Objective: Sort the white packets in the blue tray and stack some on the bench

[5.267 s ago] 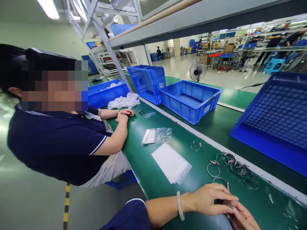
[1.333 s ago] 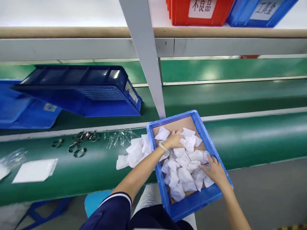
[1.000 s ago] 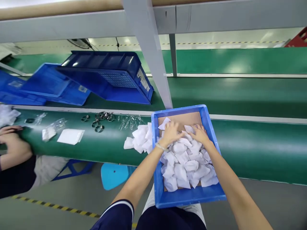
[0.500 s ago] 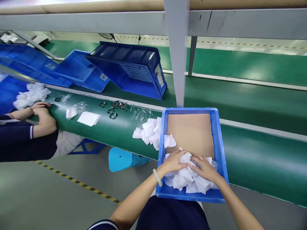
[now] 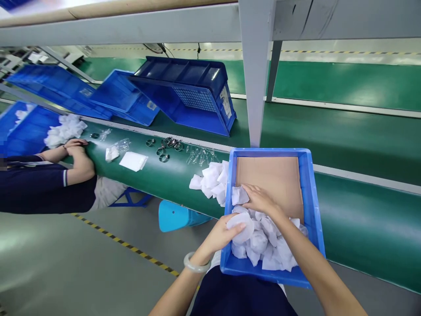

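Observation:
A blue tray (image 5: pixel 315 210) lined with brown cardboard (image 5: pixel 269 175) sits in front of me, partly on the green work surface. Many white paper-wrapped pieces (image 5: pixel 258 241) are heaped at its near end. My left hand (image 5: pixel 223 232) grips a round, flat white wrapped piece (image 5: pixel 241 227) over the tray's left side, thumb on top. Farther in, my right hand (image 5: pixel 258 198) has its fingers on a small white wrapped packet (image 5: pixel 240 195) by the left wall. The contents of the wrappings are hidden.
More white wrapped pieces (image 5: pixel 212 182) lie left of the tray. Beyond are clear plastic bags (image 5: pixel 200 155), metal rings (image 5: pixel 169 142) and white sheets (image 5: pixel 133 161). A grey post (image 5: pixel 257 79) rises behind the tray. Blue crates (image 5: pixel 184 96) stand farther back. At left sits a co-worker (image 5: pixel 79 166).
My hands have parted from the heap. The left has moved left and now holds a round wrapped piece; the right has reached forward and left to the separate packet. The view has shifted slightly.

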### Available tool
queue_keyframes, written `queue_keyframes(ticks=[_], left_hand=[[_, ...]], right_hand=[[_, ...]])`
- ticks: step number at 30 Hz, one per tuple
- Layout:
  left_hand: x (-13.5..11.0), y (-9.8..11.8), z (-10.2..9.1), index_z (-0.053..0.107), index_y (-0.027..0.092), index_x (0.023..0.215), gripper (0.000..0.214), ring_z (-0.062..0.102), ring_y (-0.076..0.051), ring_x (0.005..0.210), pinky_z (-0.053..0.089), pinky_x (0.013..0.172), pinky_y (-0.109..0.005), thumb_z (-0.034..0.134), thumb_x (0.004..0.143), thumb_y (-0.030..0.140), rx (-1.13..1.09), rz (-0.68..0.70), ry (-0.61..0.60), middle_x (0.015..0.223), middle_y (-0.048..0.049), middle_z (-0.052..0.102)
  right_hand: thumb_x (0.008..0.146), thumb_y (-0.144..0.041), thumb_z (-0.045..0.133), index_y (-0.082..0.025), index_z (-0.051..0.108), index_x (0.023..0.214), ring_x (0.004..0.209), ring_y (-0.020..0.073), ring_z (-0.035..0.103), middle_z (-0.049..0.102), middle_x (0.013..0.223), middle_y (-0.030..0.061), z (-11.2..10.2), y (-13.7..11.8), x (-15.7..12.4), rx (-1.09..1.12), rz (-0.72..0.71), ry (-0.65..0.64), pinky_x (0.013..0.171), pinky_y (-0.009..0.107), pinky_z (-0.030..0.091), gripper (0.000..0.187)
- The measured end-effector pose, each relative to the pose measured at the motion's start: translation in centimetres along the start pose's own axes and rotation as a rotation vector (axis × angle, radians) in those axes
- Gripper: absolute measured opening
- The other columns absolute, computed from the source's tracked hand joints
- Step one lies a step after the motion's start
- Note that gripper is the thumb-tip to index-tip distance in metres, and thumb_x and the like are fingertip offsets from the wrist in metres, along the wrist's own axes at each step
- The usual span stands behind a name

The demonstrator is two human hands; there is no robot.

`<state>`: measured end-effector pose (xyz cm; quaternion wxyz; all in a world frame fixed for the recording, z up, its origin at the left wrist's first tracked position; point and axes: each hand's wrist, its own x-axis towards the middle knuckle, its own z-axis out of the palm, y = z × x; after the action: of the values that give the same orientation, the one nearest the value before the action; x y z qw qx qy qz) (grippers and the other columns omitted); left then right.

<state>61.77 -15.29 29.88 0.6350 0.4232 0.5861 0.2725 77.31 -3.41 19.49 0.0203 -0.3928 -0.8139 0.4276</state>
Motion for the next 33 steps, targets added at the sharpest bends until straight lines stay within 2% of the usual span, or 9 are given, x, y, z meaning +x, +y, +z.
queue_keyframes(ticks=[5, 10, 13, 16, 18, 21, 26, 30, 33], left_hand=[[-0.2, -0.4, -3.0, 0.065, 0.011, 0.101, 0.041, 0.06, -0.016, 0.076, 0.047, 0.069, -0.026, 0.07, 0.078, 0.044, -0.388, -0.107, 0.193, 0.086, -0.0053, 0.068], [7.1, 2.6, -3.8, 0.061, 0.012, 0.115, 0.054, 0.062, -0.024, 0.101, 0.048, 0.089, -0.034, 0.069, 0.076, 0.049, -0.433, 0.036, 0.223, 0.11, -0.0104, 0.068], [11.0, 3.5, -3.2, 0.044, 0.014, 0.135, 0.07, 0.053, -0.029, 0.121, 0.042, 0.101, -0.042, 0.057, 0.082, 0.058, -0.157, 0.049, 0.184, 0.134, -0.0154, 0.054], [11.0, 1.7, -2.2, 0.031, 0.012, 0.144, 0.088, 0.04, -0.036, 0.132, 0.033, 0.109, -0.048, 0.064, 0.075, 0.055, 0.504, 0.093, 0.12, 0.144, -0.0198, 0.042], [9.5, -0.5, -1.4, 0.033, 0.011, 0.143, 0.093, 0.043, -0.039, 0.127, 0.035, 0.106, -0.05, 0.073, 0.066, 0.044, 0.907, 0.149, -0.078, 0.137, -0.0206, 0.048], [7.3, -3.1, -0.2, 0.04, 0.01, 0.138, 0.075, 0.057, -0.034, 0.109, 0.044, 0.094, -0.046, 0.067, 0.068, 0.02, 1.203, 0.143, -0.294, 0.117, -0.0194, 0.061], [6.7, -2.7, -0.6, 0.055, 0.009, 0.117, 0.038, 0.065, -0.028, 0.092, 0.048, 0.082, -0.039, 0.044, 0.081, 0.009, 1.211, 0.153, -0.265, 0.099, -0.0169, 0.067], [8.4, 0.7, -3.0, 0.058, 0.018, 0.111, 0.031, 0.065, -0.022, 0.09, 0.049, 0.081, -0.031, 0.044, 0.084, 0.016, 1.039, 0.205, -0.203, 0.098, -0.0066, 0.069], [10.6, 3.1, -4.1, 0.056, 0.018, 0.117, 0.033, 0.063, -0.02, 0.098, 0.048, 0.088, -0.03, 0.045, 0.086, 0.02, 0.668, 0.316, -0.008, 0.11, -0.0064, 0.067]], right_hand=[[0.074, -0.03, 0.065, -0.017, 0.053, 0.124, 0.114, 0.0289, 0.053, 0.06, 0.121, 0.0131, 0.8, -2.1, 2.6, -0.06, 0.068, 0.015, 0.095, 0.038, 0.042, 0.053], [0.088, -0.048, 0.045, -0.013, 0.041, 0.132, 0.107, 0.0304, 0.055, 0.058, 0.117, 0.0164, -6.5, 0.4, 0.6, -0.117, 0.291, 0.213, 0.087, 0.039, 0.044, 0.056], [0.091, -0.049, 0.042, -0.01, 0.027, 0.142, 0.124, 0.0358, 0.043, 0.045, 0.135, 0.0211, -9.8, 1.7, -1.8, -0.262, 0.375, 0.413, 0.099, 0.045, 0.037, 0.066], [0.091, -0.041, 0.045, -0.009, 0.036, 0.138, 0.127, 0.0361, 0.04, 0.045, 0.136, 0.0218, -8.4, 1.8, -3.9, -0.316, 0.395, 0.257, 0.105, 0.047, 0.03, 0.058], [0.086, -0.04, 0.054, -0.012, 0.046, 0.132, 0.12, 0.0326, 0.048, 0.055, 0.128, 0.0184, -5.1, 1.4, -4.4, -0.256, 0.372, 0.074, 0.102, 0.042, 0.034, 0.054], [0.082, -0.037, 0.06, -0.013, 0.047, 0.133, 0.118, 0.0271, 0.052, 0.057, 0.128, 0.0153, 0.0, 0.5, -3.7, -0.168, 0.331, -0.005, 0.099, 0.034, 0.037, 0.058], [0.076, -0.036, 0.063, -0.016, 0.054, 0.125, 0.107, 0.0253, 0.058, 0.057, 0.121, 0.0133, 2.0, 0.0, -2.7, -0.054, 0.351, 0.028, 0.089, 0.033, 0.043, 0.053], [0.077, -0.035, 0.061, -0.021, 0.055, 0.124, 0.104, 0.0231, 0.059, 0.053, 0.122, 0.0098, -1.5, 0.8, -3.7, -0.009, 0.364, 0.148, 0.089, 0.032, 0.044, 0.05], [0.082, -0.039, 0.054, -0.019, 0.047, 0.131, 0.111, 0.025, 0.055, 0.05, 0.125, 0.0121, -5.3, 1.4, -4.1, -0.005, 0.401, 0.317, 0.095, 0.036, 0.043, 0.054]])
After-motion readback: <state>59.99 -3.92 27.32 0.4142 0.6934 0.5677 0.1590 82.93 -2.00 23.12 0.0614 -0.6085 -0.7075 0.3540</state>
